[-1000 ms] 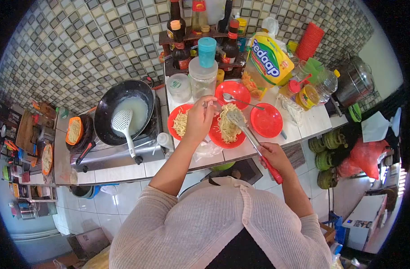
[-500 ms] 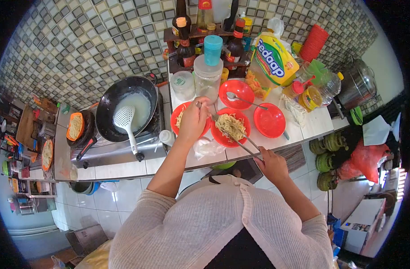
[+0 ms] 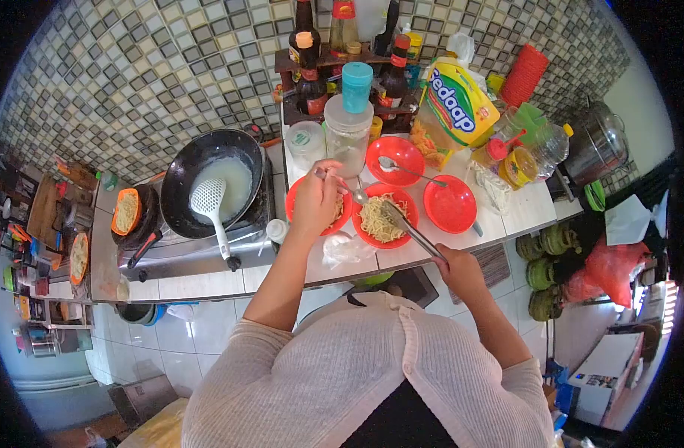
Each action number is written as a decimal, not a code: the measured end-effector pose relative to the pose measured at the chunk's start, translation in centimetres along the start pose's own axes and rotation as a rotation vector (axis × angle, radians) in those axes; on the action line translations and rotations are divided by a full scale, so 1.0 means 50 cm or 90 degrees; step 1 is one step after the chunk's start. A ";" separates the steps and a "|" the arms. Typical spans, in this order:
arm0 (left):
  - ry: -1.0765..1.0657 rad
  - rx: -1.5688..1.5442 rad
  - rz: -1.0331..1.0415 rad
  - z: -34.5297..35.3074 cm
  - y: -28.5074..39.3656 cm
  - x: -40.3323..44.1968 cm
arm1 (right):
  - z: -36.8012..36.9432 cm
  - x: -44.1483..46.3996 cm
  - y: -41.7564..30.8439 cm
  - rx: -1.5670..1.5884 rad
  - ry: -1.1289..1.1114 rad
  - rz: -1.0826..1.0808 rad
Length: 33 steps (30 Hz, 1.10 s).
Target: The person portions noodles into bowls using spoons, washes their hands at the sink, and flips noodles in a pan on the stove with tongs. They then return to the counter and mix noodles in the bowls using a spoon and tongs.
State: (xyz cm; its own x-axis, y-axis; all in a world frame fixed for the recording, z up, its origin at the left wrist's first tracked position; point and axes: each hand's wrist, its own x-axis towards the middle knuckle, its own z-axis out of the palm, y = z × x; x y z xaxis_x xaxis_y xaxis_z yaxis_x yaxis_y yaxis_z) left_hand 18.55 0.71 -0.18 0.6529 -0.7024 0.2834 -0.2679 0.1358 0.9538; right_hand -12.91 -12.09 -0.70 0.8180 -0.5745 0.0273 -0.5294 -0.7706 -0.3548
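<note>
My left hand (image 3: 317,200) is closed on a metal spoon (image 3: 361,196), whose bowl points down at the left rim of the middle red bowl (image 3: 359,231). Noodles (image 3: 378,222) fill that bowl. From the right, my right hand (image 3: 458,270) grips metal tongs (image 3: 424,243), their tips in the noodles. Partly hidden behind my left hand is another red bowl (image 3: 292,196) with noodles. A red bowl (image 3: 395,147) behind has a second spoon (image 3: 413,171) lying across it. To the right sits a red bowl (image 3: 450,203) without noodles.
On the stove at left stands a black wok (image 3: 179,160) with whitish liquid and a white slotted ladle (image 3: 208,198). Bottles and jars (image 3: 347,134) line the back, beside a yellow Sedaap pouch (image 3: 459,101). A crumpled plastic bag (image 3: 348,250) lies at the counter's front edge.
The tongs have closed together and shifted slightly, with my right hand moving a little right. My left hand and spoon have tilted slightly, the spoon staying near the bowl's left rim.
</note>
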 end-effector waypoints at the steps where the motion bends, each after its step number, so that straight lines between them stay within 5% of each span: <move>1: -0.005 0.004 0.006 -0.006 0.012 0.001 | 0.001 0.006 0.006 -0.001 -0.026 0.009; 8: -0.081 -0.010 -0.014 0.013 0.041 -0.016 | -0.077 0.044 0.004 0.181 -0.074 0.105; 11: -0.145 0.018 -0.019 0.030 0.044 -0.023 | -0.025 0.041 0.022 0.088 -0.021 -0.036; 18: -0.105 -0.007 -0.003 0.015 0.039 -0.009 | -0.092 0.048 0.015 0.226 -0.148 0.099; 20: -0.066 0.043 0.027 0.016 0.043 0.002 | -0.059 0.041 0.037 0.151 -0.112 -0.012; 24: -0.090 0.062 0.015 0.018 0.077 0.004 | -0.127 0.035 0.037 0.185 -0.153 0.070; 26: -0.137 0.126 -0.015 0.025 0.080 0.008 | -0.161 0.033 -0.015 0.018 -0.097 0.087; 33: -0.195 0.227 0.023 0.072 0.024 0.010 | -0.039 0.053 -0.032 -0.116 -0.149 0.089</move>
State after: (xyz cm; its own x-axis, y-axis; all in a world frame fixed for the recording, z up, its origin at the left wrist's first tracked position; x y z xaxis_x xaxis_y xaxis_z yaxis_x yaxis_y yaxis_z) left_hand 16.00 -1.96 0.76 0.4137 -0.8830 0.2216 -0.5476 -0.0469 0.8354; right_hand -10.34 -12.95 1.77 0.7527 -0.6157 -0.2330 -0.6547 -0.7375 -0.1658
